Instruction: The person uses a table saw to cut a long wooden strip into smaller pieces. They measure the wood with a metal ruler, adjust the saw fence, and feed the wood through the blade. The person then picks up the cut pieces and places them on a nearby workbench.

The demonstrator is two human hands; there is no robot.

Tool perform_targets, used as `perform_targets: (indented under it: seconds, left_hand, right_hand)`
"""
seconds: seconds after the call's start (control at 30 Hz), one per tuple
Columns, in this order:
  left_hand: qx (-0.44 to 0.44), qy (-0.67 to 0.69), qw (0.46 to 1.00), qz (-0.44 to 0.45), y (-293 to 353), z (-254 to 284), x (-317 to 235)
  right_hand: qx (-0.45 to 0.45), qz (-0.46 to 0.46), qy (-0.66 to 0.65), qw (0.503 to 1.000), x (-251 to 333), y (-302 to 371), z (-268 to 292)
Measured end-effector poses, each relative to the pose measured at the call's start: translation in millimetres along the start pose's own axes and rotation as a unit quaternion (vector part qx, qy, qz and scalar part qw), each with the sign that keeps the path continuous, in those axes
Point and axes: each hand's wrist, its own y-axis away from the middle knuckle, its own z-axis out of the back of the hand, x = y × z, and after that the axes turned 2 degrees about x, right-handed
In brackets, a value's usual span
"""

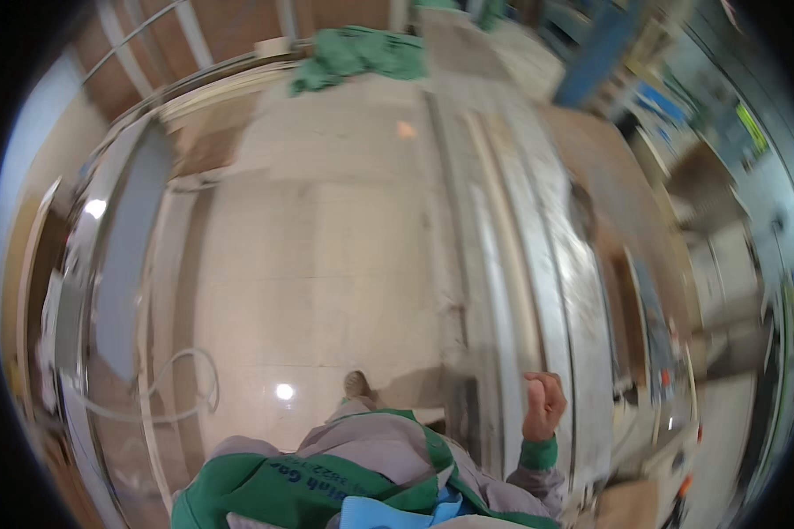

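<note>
1. Workshop floor [282, 264]: pale, glossy tile. Clock reference: floor centre, 12 dead ahead of the worker.
2. Worker's shoe [356, 384]: 6 o'clock, on the tile.
3. Right hand [543, 406]: 4 o'clock, fingers curled inward, no object visible in them. It overlaps the silver-faced lengths [560, 256] from where I look; contact cannot be told. Left hand: out of sight, state cannot be told.
4. Silver-faced lengths: 3 o'clock, laid lengthwise, running roughly from 1 to 5, with a pale strip [507, 229] alongside. Handling, by judgement: stiff in short spans, liable to flex over full length; awkward and probably heavy; smooth face likely slippery and easily scratched. Recommended hold: both long edges, hands spread about the midpoint; avoid gripping by one end.
5. Hose [141, 418]: 8 o'clock, loosely looped.
6. Grey panel [132, 256]: 9 o'clock, long side parallel to the floor strip.
7. Brown box-like form [701, 181]: between 2 and 3 o'clock; whether it is a container, and any contents, cannot be made out.
8. Green cloth [362, 55]: 12 o'clock, crumpled, far end.
</note>
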Motion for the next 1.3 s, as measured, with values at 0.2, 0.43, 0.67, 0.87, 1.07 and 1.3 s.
perform_targets:
  seconds: [0.2, 0.43, 0.67, 0.87, 1.07, 1.3]
  left_hand:
    - [0.143, 0.496, 0.842, -0.156, 23.8, 10.3, -111.1]
    - [-0.032, 0.536, 0.752, -0.382, 122.3, 166.2, -264.2]
    - [-0.123, 0.587, 0.704, -0.381, 122.1, 218.3, -263.4]
    - [-0.091, 0.629, 0.755, -0.16, 43.8, 273.4, -236.5]
    - [-0.141, 0.664, 0.723, -0.132, -12.4, 438.1, -219.2]
    - [-0.457, 0.346, 0.793, -0.204, -105.0, 771.6, -194.4]
  right_hand:
    - [0.196, -0.004, -0.039, 0.98, 50.0, -67.2, -216.7]
    - [0.452, -0.04, -0.02, 0.891, 56.7, -55.5, -415.3]
    - [0.382, 0.117, -0.017, 0.916, 50.1, -107.9, -541.6]
    - [0.427, 0.149, -0.059, 0.89, 35.5, -173.0, -657.6]
    - [0.611, -0.017, 0.137, 0.78, 53.0, -192.6, -790.0]
    - [0.617, 0.061, 0.223, 0.752, 38.6, -161.1, -930.2]
